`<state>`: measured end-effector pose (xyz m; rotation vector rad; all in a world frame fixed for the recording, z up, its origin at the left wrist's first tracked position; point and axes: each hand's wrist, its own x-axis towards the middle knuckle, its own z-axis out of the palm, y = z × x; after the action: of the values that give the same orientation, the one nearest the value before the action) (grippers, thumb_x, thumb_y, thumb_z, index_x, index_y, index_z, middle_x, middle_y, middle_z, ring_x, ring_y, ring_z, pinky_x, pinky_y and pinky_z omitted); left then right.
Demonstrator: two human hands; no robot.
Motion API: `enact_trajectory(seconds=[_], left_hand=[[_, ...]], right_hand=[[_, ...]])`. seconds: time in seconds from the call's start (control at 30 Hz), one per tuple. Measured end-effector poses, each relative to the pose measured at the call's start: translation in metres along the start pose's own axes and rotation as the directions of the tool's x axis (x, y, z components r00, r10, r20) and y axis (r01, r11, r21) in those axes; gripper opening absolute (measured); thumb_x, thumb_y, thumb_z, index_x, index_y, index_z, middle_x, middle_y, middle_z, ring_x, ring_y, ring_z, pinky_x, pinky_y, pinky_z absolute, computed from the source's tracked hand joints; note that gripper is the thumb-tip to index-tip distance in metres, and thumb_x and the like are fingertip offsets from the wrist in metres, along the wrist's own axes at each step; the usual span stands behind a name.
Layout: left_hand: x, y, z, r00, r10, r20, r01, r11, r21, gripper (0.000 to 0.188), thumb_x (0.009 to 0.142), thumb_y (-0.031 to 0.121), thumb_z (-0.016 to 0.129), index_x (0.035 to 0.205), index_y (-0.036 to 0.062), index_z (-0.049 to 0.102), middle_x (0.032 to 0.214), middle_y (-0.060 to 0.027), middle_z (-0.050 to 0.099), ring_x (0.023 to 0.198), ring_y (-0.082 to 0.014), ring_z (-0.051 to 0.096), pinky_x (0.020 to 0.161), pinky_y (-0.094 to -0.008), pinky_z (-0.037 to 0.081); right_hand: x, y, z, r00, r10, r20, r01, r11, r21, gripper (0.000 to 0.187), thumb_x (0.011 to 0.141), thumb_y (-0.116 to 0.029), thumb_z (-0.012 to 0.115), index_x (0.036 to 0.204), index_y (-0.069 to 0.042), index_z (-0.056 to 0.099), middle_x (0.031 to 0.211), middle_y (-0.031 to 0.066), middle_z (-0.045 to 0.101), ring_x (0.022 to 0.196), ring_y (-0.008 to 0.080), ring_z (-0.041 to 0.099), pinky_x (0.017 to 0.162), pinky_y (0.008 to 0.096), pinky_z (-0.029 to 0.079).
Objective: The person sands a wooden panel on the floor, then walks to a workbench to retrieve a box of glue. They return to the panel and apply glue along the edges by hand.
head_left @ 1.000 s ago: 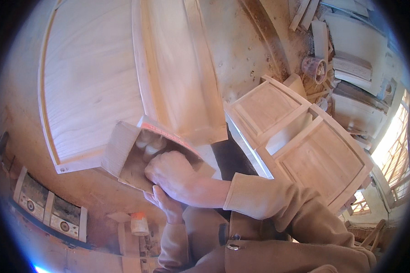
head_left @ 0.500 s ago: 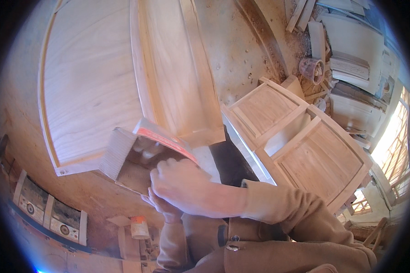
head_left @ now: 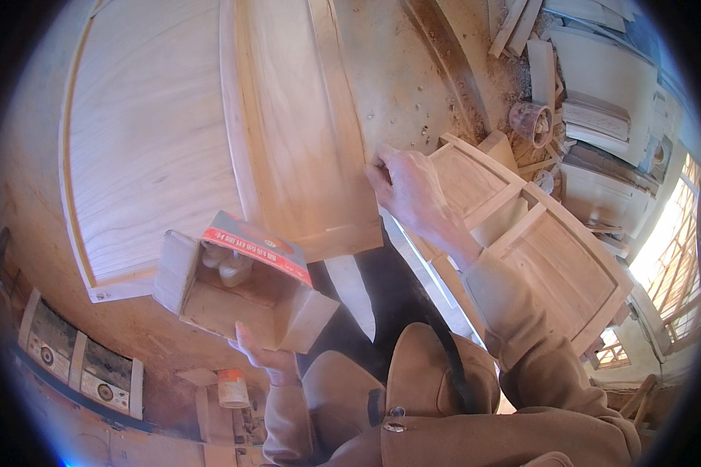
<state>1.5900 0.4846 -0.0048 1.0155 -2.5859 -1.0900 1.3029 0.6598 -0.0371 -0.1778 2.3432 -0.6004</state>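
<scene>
A cardboard box [head_left: 234, 307] with a red and grey printed flap rests in my left hand [head_left: 265, 356], whose fingers grip it from underneath. The box's near side gapes, and a few pale, glossy objects [head_left: 234, 268] lie inside; their kind is unclear. My right hand [head_left: 413, 194] is at the right edge of a pale wooden panel piece [head_left: 311, 179], well away from the box. Its fingers are curled together, and whatever they may hold is hidden. To the left stretches a wide light wood panel [head_left: 156, 148] with a raised border.
Two framed wooden door panels [head_left: 561, 272] stand to the right, beyond my right forearm. Farther back are a bucket [head_left: 531, 123] and stacked boards [head_left: 600, 86]. At the lower left are an orange and white tin [head_left: 232, 387] and a unit with round dials [head_left: 78, 358].
My right hand has left the box opening and moved up and right to the wooden piece's edge. The box has shifted slightly down-left, its inside now more exposed; my left hand still holds it.
</scene>
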Motion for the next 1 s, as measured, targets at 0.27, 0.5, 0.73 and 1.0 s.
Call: enact_trajectory(seconds=[0.27, 0.5, 0.73, 1.0], left_hand=[[0.002, -0.001, -0.004, 0.996, 0.080, 0.039, -0.086, 0.982, 0.169, 0.048, 0.095, 0.019, 0.053, 0.137, 0.0014, 0.040, 0.130, -0.0193, 0.041, 0.119, -0.0324, 0.047, 0.099, -0.0446, 0.044], [0.007, 0.004, -0.003, 0.996, 0.084, 0.030, -0.088, 0.978, 0.187, 0.051, 0.093, 0.022, 0.056, 0.137, 0.0011, 0.040, 0.129, -0.0201, 0.044, 0.119, -0.0326, 0.048, 0.099, -0.0443, 0.044], [0.003, 0.002, -0.004, 1.000, -0.026, 0.013, 0.026, 0.999, 0.023, 0.051, 0.093, 0.024, 0.057, 0.136, 0.0020, 0.040, 0.130, -0.0188, 0.044, 0.120, -0.0324, 0.047, 0.100, -0.0440, 0.043], [0.003, 0.003, -0.004, 0.997, 0.073, 0.029, -0.078, 0.967, 0.241, 0.046, 0.096, 0.026, 0.049, 0.136, 0.0031, 0.042, 0.132, -0.0167, 0.044, 0.123, -0.0307, 0.045, 0.106, -0.0426, 0.037]], right_hand=[[0.015, 0.001, 0.005, 0.999, -0.018, 0.051, 0.026, 0.987, -0.158, 0.023, 0.084, -0.018, 0.061, 0.075, 0.002, 0.058, 0.069, 0.0228, 0.060, 0.069, 0.0419, 0.060, 0.062, 0.0478, 0.046], [0.033, 0.004, -0.002, 0.998, 0.030, 0.054, -0.022, 0.989, -0.144, 0.022, 0.082, -0.021, 0.064, 0.074, -0.001, 0.062, 0.067, 0.0198, 0.061, 0.067, 0.0393, 0.061, 0.061, 0.0455, 0.047], [0.052, 0.009, -0.005, 0.991, 0.064, 0.118, -0.049, 0.990, -0.130, 0.026, 0.081, -0.026, 0.066, 0.071, -0.002, 0.061, 0.063, 0.0167, 0.059, 0.060, 0.0317, 0.059, 0.058, 0.0418, 0.045], [0.085, 0.015, -0.006, 0.979, 0.070, 0.194, -0.062, 0.997, -0.042, 0.030, 0.080, -0.028, 0.070, 0.068, -0.002, 0.060, 0.060, 0.0127, 0.057, 0.057, 0.0243, 0.057, 0.057, 0.0389, 0.044]])
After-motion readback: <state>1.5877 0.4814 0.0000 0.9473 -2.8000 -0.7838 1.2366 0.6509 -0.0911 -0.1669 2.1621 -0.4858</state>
